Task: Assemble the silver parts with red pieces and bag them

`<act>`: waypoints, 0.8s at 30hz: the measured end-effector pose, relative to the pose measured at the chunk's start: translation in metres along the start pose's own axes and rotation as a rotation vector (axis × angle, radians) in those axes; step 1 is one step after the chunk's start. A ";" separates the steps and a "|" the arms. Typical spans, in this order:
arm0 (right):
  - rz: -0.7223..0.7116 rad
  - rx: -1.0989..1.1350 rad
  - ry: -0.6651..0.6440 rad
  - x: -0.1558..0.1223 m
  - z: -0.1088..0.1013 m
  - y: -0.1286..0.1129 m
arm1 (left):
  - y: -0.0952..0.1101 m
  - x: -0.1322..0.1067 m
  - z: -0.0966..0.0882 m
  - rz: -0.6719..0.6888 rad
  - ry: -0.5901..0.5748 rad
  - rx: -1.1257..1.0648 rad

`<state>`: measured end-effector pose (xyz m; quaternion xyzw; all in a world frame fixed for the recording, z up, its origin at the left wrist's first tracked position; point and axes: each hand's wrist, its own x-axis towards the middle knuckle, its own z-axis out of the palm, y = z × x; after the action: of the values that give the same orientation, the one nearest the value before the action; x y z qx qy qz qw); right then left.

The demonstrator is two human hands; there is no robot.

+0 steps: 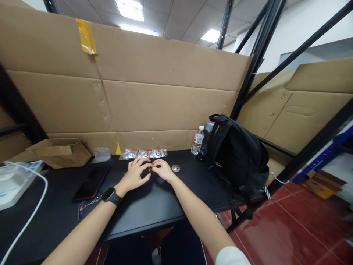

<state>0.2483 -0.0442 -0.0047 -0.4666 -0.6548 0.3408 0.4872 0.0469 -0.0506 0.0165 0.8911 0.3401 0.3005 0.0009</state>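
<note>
Over the far half of the black table, my two hands meet at the fingertips. My left hand, with a dark watch on its wrist, is curved, thumb below the fingers, around a small reddish thing that is mostly hidden. My right hand pinches at the same spot, its thumb and forefinger closed together; what they grip is too small to make out. Just right of it lies a round silvery disc. Behind the hands is a row of clear plastic packets with round pieces inside.
At left are a dark tablet-like device, a keychain, an open cardboard box, a clear bag and a white cable. Bottles and a black backpack stand right. Cardboard walls the back.
</note>
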 end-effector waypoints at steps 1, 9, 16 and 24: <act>0.013 -0.002 0.013 -0.003 -0.001 0.001 | 0.000 0.000 0.000 0.004 -0.009 0.009; -0.038 -0.216 0.109 -0.010 -0.020 -0.001 | 0.006 -0.007 -0.002 0.004 -0.076 -0.016; -0.200 -0.348 0.082 -0.014 -0.013 0.004 | 0.018 -0.018 0.010 0.089 -0.186 0.007; -0.176 -0.717 -0.044 -0.022 -0.039 -0.010 | -0.009 -0.017 0.006 -0.106 -0.009 0.039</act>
<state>0.2852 -0.0686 0.0085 -0.5424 -0.7803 0.0565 0.3062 0.0344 -0.0532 0.0005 0.8731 0.3926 0.2891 0.0008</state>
